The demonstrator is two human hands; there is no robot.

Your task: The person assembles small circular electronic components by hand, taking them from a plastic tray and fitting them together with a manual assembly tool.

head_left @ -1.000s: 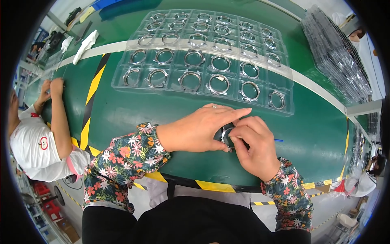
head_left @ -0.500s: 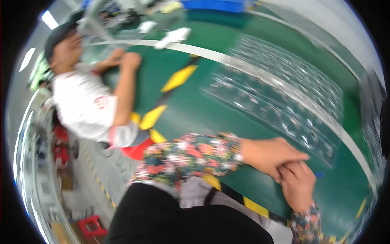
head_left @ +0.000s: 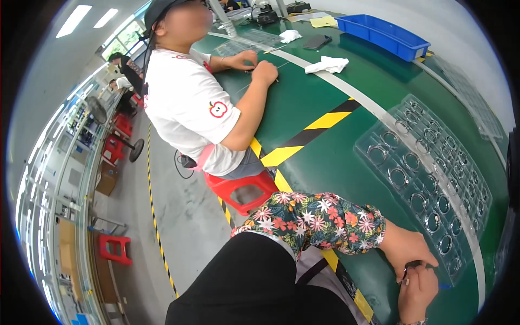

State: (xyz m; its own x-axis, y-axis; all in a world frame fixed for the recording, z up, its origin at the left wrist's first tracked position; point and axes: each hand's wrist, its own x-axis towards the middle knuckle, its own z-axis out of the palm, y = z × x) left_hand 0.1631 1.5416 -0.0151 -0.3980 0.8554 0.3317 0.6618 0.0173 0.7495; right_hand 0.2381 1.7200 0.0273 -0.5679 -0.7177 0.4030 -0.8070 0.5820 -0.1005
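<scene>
My left hand, in a floral sleeve, reaches over the green table near its front edge. My right hand is close against it, fingers bent. Between their fingertips is a small dark curved piece, mostly covered, and both hands pinch it. Just beyond my hands lies a clear plastic tray, its round pockets holding several ring-shaped parts.
A seated co-worker works at the table to my left, on a red stool. Yellow-black tape crosses the tabletop. A blue bin, white cloths and a dark phone-like slab lie at the far side.
The view has swung left and sharpened, so the co-worker and blue bin show more fully. My hands appear lower in the picture, still together, and the dark piece now shows between them.
</scene>
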